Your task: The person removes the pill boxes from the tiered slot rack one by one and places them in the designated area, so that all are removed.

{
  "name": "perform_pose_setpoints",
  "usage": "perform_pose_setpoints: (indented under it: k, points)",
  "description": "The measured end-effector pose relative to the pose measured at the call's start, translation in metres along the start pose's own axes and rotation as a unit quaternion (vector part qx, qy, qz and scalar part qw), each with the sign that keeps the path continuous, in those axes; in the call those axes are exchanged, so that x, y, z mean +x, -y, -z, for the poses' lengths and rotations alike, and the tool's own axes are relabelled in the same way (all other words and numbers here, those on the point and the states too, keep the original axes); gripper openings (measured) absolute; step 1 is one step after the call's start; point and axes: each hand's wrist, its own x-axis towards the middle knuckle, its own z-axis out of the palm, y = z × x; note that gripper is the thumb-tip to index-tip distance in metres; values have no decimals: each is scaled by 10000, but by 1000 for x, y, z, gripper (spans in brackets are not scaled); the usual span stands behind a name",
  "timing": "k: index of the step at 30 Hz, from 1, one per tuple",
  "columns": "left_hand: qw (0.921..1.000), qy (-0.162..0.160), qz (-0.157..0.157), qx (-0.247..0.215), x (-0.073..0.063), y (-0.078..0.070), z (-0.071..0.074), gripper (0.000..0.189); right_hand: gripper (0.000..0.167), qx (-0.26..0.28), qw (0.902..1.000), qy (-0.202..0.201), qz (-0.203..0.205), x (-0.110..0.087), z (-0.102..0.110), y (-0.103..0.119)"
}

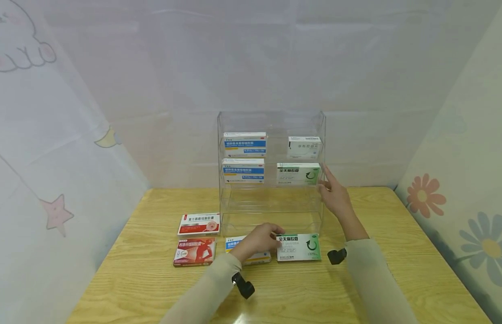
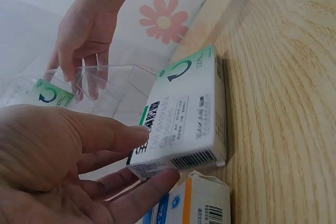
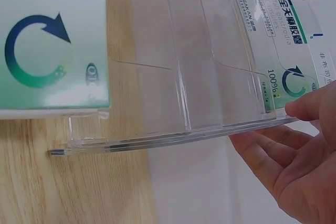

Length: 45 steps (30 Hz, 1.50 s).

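Clear plastic made up the rack [image 1: 271, 200] I watched from afar, standing on the wooden table [image 1: 125, 270] with boxes in two of its rows. Through the head view I saw the left hand [image 1: 257, 240] low in front of it, pinching the front green-and-white box [image 1: 298, 248] at its left end, thumb on the printed face and fingers at the barcode end; I could not tell whether the box was fully resting on the wood. Just left of it lay a blue-and-white box [image 1: 261, 258], partly hidden behind that hand. My right wrist view showed the right hand [image 3: 307, 153] at the rack's side wall, fingers apart and loosely bent, thumb by the corner of the shelved green-and-white box [image 3: 287, 59]; how firmly it pressed, I could not tell. That box stood at the right of the lower filled row, beneath a small white box [image 1: 304, 147], while two more blue-and-white boxes stood at the left, one above the other. Farther left on the table were a red-and-white box [image 1: 199, 224] and, nearer me, a red box [image 1: 194, 252]
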Motion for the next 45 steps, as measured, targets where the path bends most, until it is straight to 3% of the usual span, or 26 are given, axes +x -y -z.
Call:
perform_pose_setpoints:
  k: [9, 14, 19, 27, 34, 38, 45]
  points:
    - [9984, -117, -146, 540, -12, -6, 9, 36, 67, 39, 9999, 55, -103, -1, 0, -1]
    - [9954, -351, -436, 772, -18, -9, 20, 33, 67, 21, 9999, 78, -95, -1, 0, -1]
    - [9910, -648, -702, 935, -25, -15, 37, 34, 66, 25, 9999, 103, -101, -2, 1, -1]
    - [9866, -943, -875, 1005, -36, -28, 65, 35, 66, 47, 9999, 91, 5, -4, 1, -1]
    - [9833, -726, -1382, 937, -38, -28, 89, 40, 67, 27, 10000, 61, 38, -4, 0, -1]
    - [9844, -601, -1337, 974, -42, -27, 105, 44, 66, 57, 9999, 83, -3, -4, 0, -2]
    - [9804, -960, -1475, 888, -42, -25, 138, 47, 66, 53, 9999, 89, -46, -4, 0, -2]
